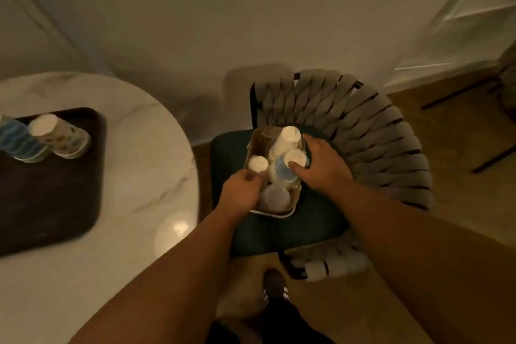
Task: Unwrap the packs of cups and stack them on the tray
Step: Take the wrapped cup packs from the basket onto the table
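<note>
While both forearms reach down and forward over the chair [363, 131], the right hand [321, 165] curls round the blue-striped pack of cups [287, 166], thumb pressed on its upturned base. That pack stands nearly upright in the basket [275, 212] on the chair's seat, long axis tilted slightly toward the camera, just left of the palm. The left hand [241, 190] dips into the basket's near left corner, fingers bent beside a small white pack [258, 163]; whether it grips anything, I cannot tell. On the marble surface [139, 148], the dark tray [55, 204] carries two stacks at its far edge.
</note>
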The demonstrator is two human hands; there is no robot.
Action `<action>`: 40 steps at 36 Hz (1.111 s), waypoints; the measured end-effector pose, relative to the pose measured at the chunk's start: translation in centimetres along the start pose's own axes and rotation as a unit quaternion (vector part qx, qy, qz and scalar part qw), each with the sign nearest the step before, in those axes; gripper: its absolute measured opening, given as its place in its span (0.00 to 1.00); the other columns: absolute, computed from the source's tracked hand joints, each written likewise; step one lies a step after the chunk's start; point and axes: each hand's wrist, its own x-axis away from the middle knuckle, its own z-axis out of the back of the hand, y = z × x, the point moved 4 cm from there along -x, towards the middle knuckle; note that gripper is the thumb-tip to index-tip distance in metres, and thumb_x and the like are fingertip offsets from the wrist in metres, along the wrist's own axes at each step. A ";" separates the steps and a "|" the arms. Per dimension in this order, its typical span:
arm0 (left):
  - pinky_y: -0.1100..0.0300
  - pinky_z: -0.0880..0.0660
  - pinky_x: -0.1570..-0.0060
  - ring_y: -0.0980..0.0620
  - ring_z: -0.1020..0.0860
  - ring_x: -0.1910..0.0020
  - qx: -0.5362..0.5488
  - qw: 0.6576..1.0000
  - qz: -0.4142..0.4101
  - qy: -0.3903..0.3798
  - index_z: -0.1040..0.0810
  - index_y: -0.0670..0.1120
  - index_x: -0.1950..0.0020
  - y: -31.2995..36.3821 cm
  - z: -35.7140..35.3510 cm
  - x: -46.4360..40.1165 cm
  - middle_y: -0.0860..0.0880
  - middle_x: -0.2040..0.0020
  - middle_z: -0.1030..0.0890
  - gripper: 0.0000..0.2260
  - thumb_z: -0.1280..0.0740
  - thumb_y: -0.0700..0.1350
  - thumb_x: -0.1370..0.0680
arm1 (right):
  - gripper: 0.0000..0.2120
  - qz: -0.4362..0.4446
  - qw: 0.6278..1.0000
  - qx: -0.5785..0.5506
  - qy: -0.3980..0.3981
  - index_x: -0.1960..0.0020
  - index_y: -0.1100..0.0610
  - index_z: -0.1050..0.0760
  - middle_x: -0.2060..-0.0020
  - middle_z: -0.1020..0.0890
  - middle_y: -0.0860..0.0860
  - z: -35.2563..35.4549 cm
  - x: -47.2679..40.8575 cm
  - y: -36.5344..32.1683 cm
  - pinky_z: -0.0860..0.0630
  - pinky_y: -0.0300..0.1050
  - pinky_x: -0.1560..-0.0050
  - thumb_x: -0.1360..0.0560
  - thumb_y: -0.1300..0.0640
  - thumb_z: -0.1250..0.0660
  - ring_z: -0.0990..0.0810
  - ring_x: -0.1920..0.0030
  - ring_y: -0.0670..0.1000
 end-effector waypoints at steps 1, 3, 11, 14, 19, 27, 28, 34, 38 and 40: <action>0.46 0.24 0.41 0.46 0.21 0.47 0.035 0.999 0.022 -0.001 0.21 0.47 0.41 -0.5 -0.9 -1.2 0.44 0.44 0.19 0.17 0.37 0.58 0.21 | 0.40 -0.003 1.000 -0.013 -0.005 0.23 0.51 0.44 0.28 0.34 0.55 -0.6 -0.4 0.4 0.32 0.56 0.32 0.28 0.38 0.32 0.33 0.30 0.58; 0.45 0.26 0.38 0.44 0.22 0.43 0.078 0.995 0.068 -0.015 0.24 0.47 0.35 -1.0 -2.5 -3.0 0.43 0.39 0.21 0.21 0.38 0.59 0.21 | 0.42 -0.001 1.000 -0.023 -0.017 0.23 0.50 0.43 0.29 0.31 0.55 -1.7 -1.0 1.0 0.31 0.56 0.33 0.30 0.35 0.33 0.31 0.31 0.57; 0.42 0.35 0.30 0.42 0.30 0.31 0.231 0.954 0.187 -0.042 0.39 0.53 0.23 -3.1 -7.2 -8.5 0.47 0.28 0.29 0.51 0.37 0.78 0.40 | 0.34 0.026 0.996 -0.089 -0.013 0.31 0.52 0.33 0.35 0.24 0.52 -4.2 -2.0 2.0 0.28 0.50 0.36 0.32 0.42 0.26 0.26 0.36 0.53; 0.42 0.35 0.30 0.43 0.29 0.32 0.271 0.946 0.171 -0.051 0.39 0.56 0.23 -4.4 -9.0 -10.5 0.48 0.28 0.28 0.56 0.35 0.81 0.46 | 0.31 0.039 0.992 -0.121 -0.003 0.34 0.53 0.31 0.38 0.22 0.51 -4.4 -2.1 2.1 0.26 0.51 0.39 0.32 0.44 0.25 0.24 0.39 0.51; 0.45 0.35 0.29 0.44 0.29 0.32 0.321 0.929 0.168 -0.071 0.39 0.52 0.22 -2.9 -9.8 -10.4 0.46 0.29 0.28 0.44 0.35 0.73 0.32 | 0.33 0.038 0.989 -0.146 -0.003 0.33 0.54 0.31 0.38 0.22 0.52 -4.4 -2.1 2.9 0.28 0.43 0.40 0.34 0.51 0.22 0.24 0.39 0.51; 0.48 0.35 0.32 0.42 0.31 0.32 0.363 0.897 0.233 -0.101 0.40 0.48 0.22 -3.3 -10.7 -11.9 0.43 0.28 0.31 0.35 0.36 0.64 0.24 | 0.36 0.009 0.984 -0.178 -0.028 0.32 0.52 0.34 0.41 0.23 0.47 -4.7 -2.3 4.1 0.27 0.40 0.43 0.34 0.51 0.21 0.24 0.40 0.48; 0.48 0.35 0.32 0.42 0.31 0.32 0.371 0.893 0.230 -0.112 0.40 0.48 0.23 -3.3 -10.9 -11.8 0.43 0.28 0.31 0.33 0.37 0.63 0.22 | 0.36 0.009 0.984 -0.178 -0.024 0.32 0.52 0.34 0.40 0.23 0.48 -4.8 -2.2 4.2 0.27 0.41 0.42 0.34 0.50 0.21 0.24 0.40 0.49; 0.52 0.29 0.41 0.44 0.27 0.37 0.362 0.898 0.203 -0.148 0.37 0.48 0.23 -2.2 -10.6 -10.8 0.42 0.31 0.27 0.30 0.41 0.63 0.21 | 0.35 0.026 0.978 -0.207 0.008 0.32 0.53 0.32 0.39 0.21 0.50 -4.0 -1.9 3.3 0.26 0.42 0.39 0.34 0.50 0.21 0.23 0.39 0.48; 0.49 0.33 0.34 0.41 0.31 0.31 0.354 0.899 0.207 -0.153 0.40 0.47 0.22 -0.9 -9.6 -9.9 0.41 0.28 0.31 0.32 0.41 0.63 0.21 | 0.36 0.021 0.974 -0.223 0.026 0.31 0.53 0.33 0.38 0.22 0.51 -3.3 -1.5 2.8 0.26 0.44 0.38 0.34 0.51 0.21 0.24 0.38 0.49; 0.49 0.35 0.33 0.41 0.32 0.30 0.352 0.901 0.199 -0.157 0.40 0.48 0.22 -0.5 -9.1 -9.4 0.41 0.27 0.32 0.32 0.41 0.64 0.21 | 0.35 0.024 0.972 -0.231 0.034 0.31 0.53 0.32 0.38 0.22 0.51 -2.9 -1.3 2.4 0.26 0.47 0.37 0.34 0.51 0.21 0.24 0.38 0.49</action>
